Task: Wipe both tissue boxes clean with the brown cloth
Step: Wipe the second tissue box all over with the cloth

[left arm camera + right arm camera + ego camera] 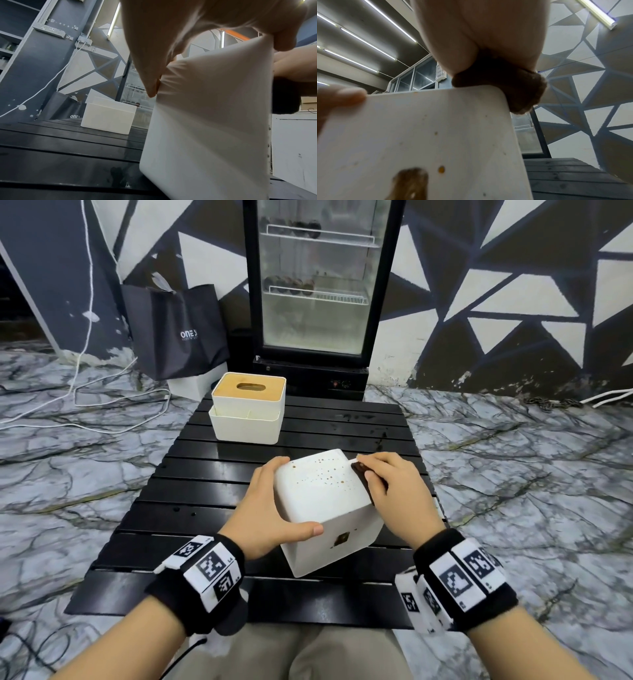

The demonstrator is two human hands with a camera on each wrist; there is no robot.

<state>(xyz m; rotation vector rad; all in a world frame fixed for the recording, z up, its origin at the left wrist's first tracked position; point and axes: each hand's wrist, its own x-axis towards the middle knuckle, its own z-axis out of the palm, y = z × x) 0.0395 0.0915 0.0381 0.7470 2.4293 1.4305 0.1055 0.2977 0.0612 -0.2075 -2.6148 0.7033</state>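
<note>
A white tissue box (325, 501) stands tilted on the black slatted table (191, 474), speckled with brown spots and one larger brown smear (411, 184). My left hand (274, 508) grips its left side, thumb on the near face (205, 121). My right hand (387, 484) holds the brown cloth (364, 477) bunched under its fingers and presses it on the box's right top edge (513, 88). The second tissue box (248, 409), white with a wooden lid, stands at the table's far left, also seen in the left wrist view (108, 117).
A glass-door fridge (318, 285) stands behind the table. A dark shopping bag (174, 330) and white cables (85, 392) lie on the marble floor to the left. The table's right half (376, 426) carries a few dark spots.
</note>
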